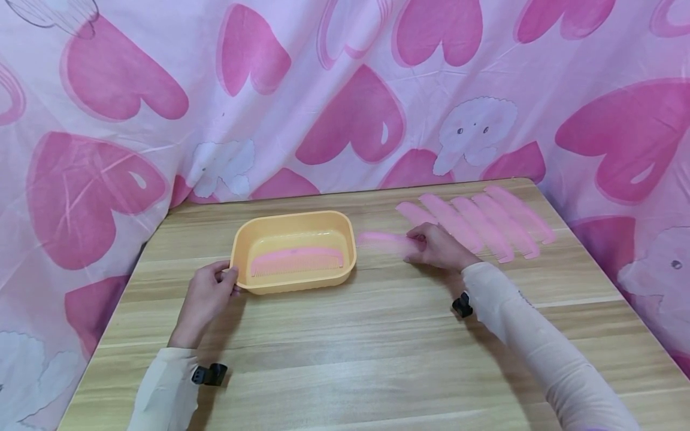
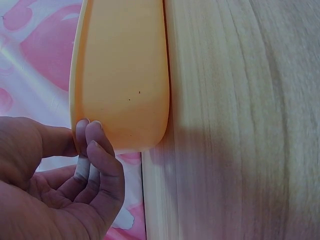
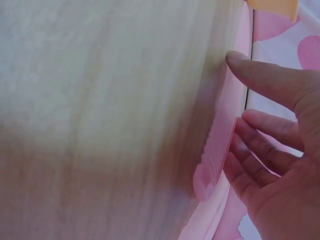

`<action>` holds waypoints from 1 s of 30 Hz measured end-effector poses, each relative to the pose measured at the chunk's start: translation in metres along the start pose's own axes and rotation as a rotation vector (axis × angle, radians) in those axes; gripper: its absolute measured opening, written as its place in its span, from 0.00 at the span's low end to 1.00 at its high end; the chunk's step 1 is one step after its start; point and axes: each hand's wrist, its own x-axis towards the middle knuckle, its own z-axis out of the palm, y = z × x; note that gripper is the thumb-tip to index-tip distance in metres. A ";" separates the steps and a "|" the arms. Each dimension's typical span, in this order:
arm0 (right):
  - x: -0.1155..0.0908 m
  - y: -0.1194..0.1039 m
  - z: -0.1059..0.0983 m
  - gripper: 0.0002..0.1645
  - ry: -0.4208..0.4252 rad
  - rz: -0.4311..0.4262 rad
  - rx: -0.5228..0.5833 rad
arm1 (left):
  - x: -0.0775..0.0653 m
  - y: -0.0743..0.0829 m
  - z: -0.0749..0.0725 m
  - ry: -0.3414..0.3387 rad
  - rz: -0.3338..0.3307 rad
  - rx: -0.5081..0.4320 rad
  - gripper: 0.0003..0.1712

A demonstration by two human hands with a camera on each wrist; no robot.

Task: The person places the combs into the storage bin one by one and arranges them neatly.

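Beside the oblong yellow tub (image 1: pixel 295 285) my left hand (image 1: pixel 206 294) grips, my right hand (image 1: pixel 441 246) pinches a pink comb (image 1: pixel 385 240), probably to lower inside.

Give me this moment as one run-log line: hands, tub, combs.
left hand: pinches tub at rim | right hand: holds pink comb | tub: one comb inside | table: five other combs, right of tub

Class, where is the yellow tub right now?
In the head view, the yellow tub sits left of centre on the table, between the left hand and the pink comb in the right hand.
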 end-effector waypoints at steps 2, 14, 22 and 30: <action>0.000 0.001 0.000 0.32 0.003 0.003 -0.003 | 0.000 0.000 0.000 0.001 0.003 0.003 0.25; -0.003 0.003 -0.001 0.34 0.010 0.017 0.001 | 0.001 -0.002 0.000 0.001 -0.008 -0.024 0.25; -0.002 0.006 -0.003 0.34 0.014 0.021 0.015 | 0.001 -0.001 -0.001 -0.015 -0.029 -0.028 0.26; -0.004 0.001 -0.010 0.36 0.015 0.048 0.034 | 0.001 -0.001 -0.001 -0.007 -0.034 -0.026 0.26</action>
